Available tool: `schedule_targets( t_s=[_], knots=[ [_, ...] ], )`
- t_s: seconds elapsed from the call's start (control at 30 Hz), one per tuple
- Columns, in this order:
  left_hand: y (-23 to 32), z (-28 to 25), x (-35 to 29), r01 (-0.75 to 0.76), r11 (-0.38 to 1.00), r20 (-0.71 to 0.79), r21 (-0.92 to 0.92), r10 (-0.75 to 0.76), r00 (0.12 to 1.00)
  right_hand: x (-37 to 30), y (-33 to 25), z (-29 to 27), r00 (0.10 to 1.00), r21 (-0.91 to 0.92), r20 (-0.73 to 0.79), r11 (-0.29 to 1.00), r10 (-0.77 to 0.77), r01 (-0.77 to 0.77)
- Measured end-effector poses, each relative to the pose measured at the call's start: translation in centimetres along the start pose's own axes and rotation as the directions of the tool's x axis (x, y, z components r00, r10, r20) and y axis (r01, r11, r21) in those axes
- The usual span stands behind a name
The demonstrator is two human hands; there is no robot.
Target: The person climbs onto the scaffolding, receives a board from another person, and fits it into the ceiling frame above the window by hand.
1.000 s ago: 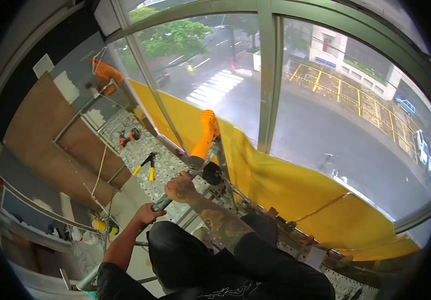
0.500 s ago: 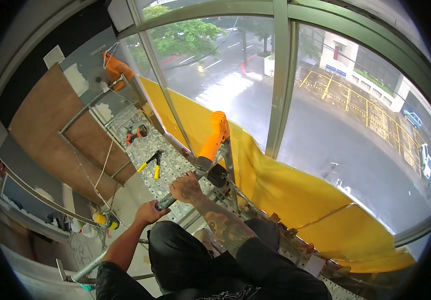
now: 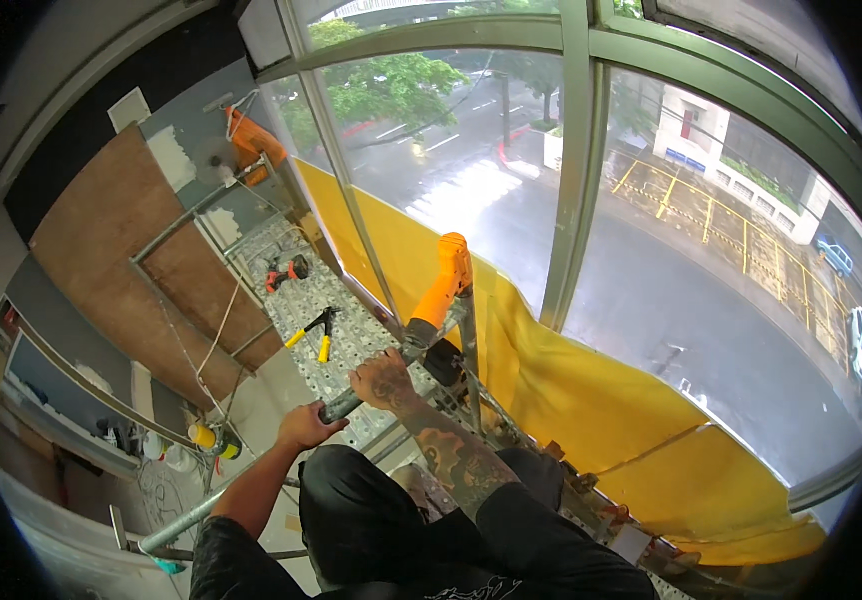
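Observation:
Just above my knees, a grey metal scaffold tube (image 3: 342,404) slants up to the right. My left hand (image 3: 309,426) is wrapped round its lower end, with the thumb along the tube. Farther up the same tube, my right hand (image 3: 382,379) is closed over it from above. Beyond my right hand, an orange power tool (image 3: 441,285) with a dark end rests against the scaffold corner, near an upright tube (image 3: 469,345). No hand touches that tool. A plier-like hand tool with yellow handles (image 3: 317,332) lies on the perforated metal platform (image 3: 351,350) ahead.
A red and black cordless drill (image 3: 287,273) lies farther along the platform. Yellow sheeting (image 3: 591,400) hangs below the large windows at right, with a street far below. An orange bag-like item (image 3: 255,140) hangs at the far scaffold end. Brown boards (image 3: 116,240) stand left.
My view has shifted slightly, so the scene sits a little lower and to the right. Both hands keep their hold on the tube.

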State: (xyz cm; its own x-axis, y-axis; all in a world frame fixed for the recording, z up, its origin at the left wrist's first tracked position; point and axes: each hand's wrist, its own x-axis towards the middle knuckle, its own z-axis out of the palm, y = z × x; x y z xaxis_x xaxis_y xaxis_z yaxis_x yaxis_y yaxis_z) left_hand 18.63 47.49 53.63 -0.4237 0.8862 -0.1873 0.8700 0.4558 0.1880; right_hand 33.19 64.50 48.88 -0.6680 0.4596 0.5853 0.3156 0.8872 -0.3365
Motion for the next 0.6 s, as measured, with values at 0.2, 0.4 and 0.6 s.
schedule_targets(
  t_s=[0.2,0.4,0.6],
  knots=[
    [-0.9,0.4,0.2,-0.056,0.998,-0.036,-0.006,0.056,0.998,0.0,0.2,0.2,1.0,0.011,-0.012,1.0,-0.015,0.015],
    [-1.9,1.1,0.6,-0.085,0.996,-0.031,-0.012,0.085,0.996,0.2,-0.1,0.1,0.998,-0.042,-0.012,0.997,-0.067,0.066],
    [-3.5,2.7,1.9,-0.11,0.994,0.052,-0.007,0.11,0.993,0.5,1.3,1.9,0.97,-0.256,0.187,0.946,-0.154,0.199]
  ],
)
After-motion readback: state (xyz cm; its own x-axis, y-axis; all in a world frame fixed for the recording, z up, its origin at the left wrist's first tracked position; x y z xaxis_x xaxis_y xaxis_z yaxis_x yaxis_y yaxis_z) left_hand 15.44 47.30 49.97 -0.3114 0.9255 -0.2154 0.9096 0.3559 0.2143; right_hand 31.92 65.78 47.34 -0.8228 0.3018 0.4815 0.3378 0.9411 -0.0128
